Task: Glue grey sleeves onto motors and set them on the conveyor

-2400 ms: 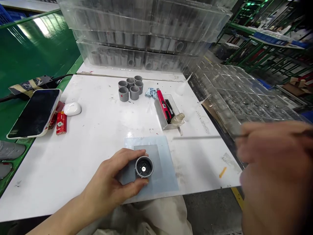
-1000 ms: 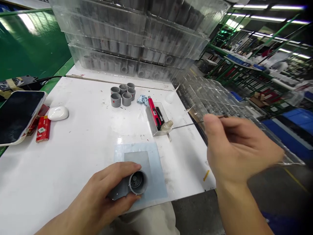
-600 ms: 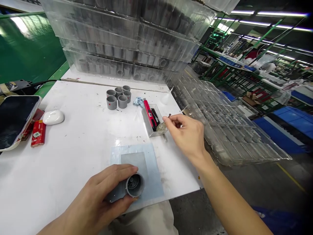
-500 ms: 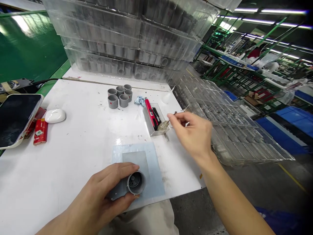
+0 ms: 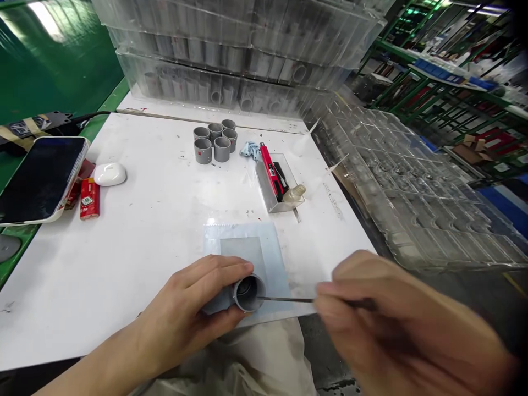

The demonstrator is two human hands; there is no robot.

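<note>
Fingers of our left hand (image 5: 185, 316) grip the cup (image 5: 247, 293), tipped sideways on the mat (image 5: 274, 258) at the bench's (image 5: 157, 209) front edge so its mouth meets the rod (image 5: 284, 300) pinched in our blurred right hand (image 5: 396, 324).

Far on the white tabletop (image 5: 157, 220), six short grey plastic cylinders (image 5: 221, 149) in one cluster; a seventh grey cylinder (image 5: 248, 293) in the left grip (image 5: 185, 316). One thin metal rod (image 5: 284, 300) in the right grip (image 5: 404, 330). At left, one black phone (image 5: 39, 179), one white pebble-shaped case (image 5: 109, 174), one red lighter (image 5: 89, 198). One clear plastic box (image 5: 266, 191), one red pen (image 5: 270, 169) inside. One crumpled blue cloth (image 5: 249, 148). One pale blue mat (image 5: 247, 250).
</note>
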